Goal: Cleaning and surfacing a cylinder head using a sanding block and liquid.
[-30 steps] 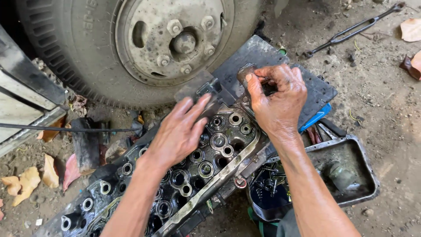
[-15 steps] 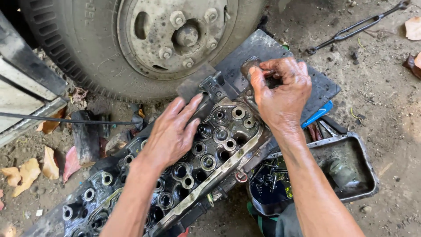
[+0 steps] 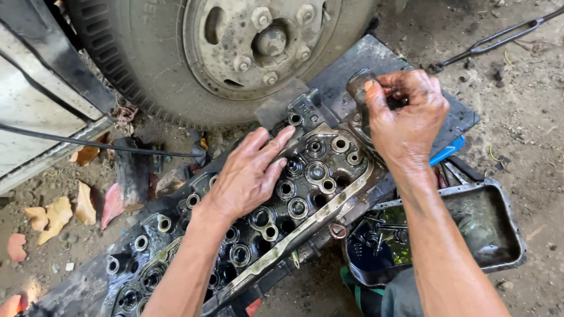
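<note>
A long, oily engine cylinder head (image 3: 305, 194) lies on the ground, running from lower left to upper right, with several round valve holes on top. My left hand (image 3: 249, 173) rests flat on its upper middle, fingers spread toward the far end. My right hand (image 3: 405, 120) is closed around a dark cylindrical tool (image 3: 358, 88) held upright over the far end of the head. The tool's lower part is hidden behind my fingers.
A truck wheel (image 3: 235, 53) stands right behind the head. A dark flat sheet (image 3: 376, 58) lies under the far end. A greasy metal tray (image 3: 499, 235) with springs and small parts sits at the right. A long metal bar (image 3: 499, 38) lies at top right. Dry leaves (image 3: 56, 214) lie left.
The view has shifted slightly. My left hand has slid a little along the head, and my right hand keeps its grip on the tool at the far end.
</note>
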